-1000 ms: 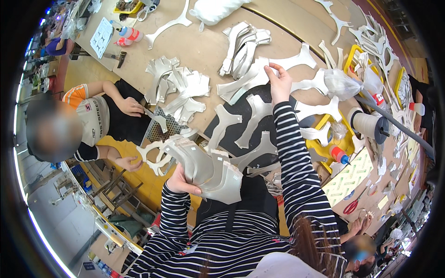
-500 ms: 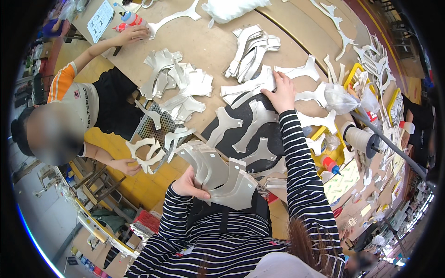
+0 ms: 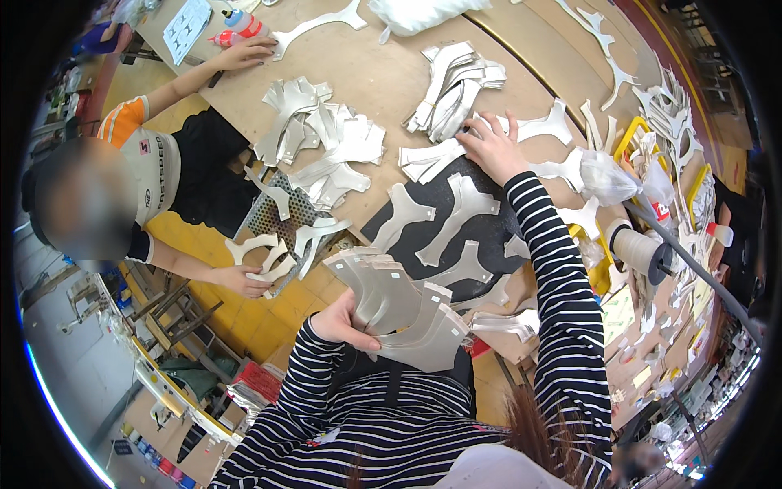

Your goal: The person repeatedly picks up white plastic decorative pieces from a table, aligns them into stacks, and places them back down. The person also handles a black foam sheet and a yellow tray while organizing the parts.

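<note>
My left hand is closed around a fanned stack of grey curved cut pieces, thumb on top, held in front of my body. Farther off, my right hand reaches over the right end of a pile of white cut pieces, its fingers spread apart. Whether its thumb touches the pile I cannot tell. Between my hands lies a black mat bearing several Y-shaped grey pieces.
At the left, a co-worker's hand is at curved pieces by a perforated metal tray. More piles cover the table. A thread cone, a grey pole and a yellow bin stand to the right.
My right hand has shifted over the white pile's end and its fingers have spread. My left hand still holds its stack. The co-worker's nearer hand has moved onto the curved pieces.
</note>
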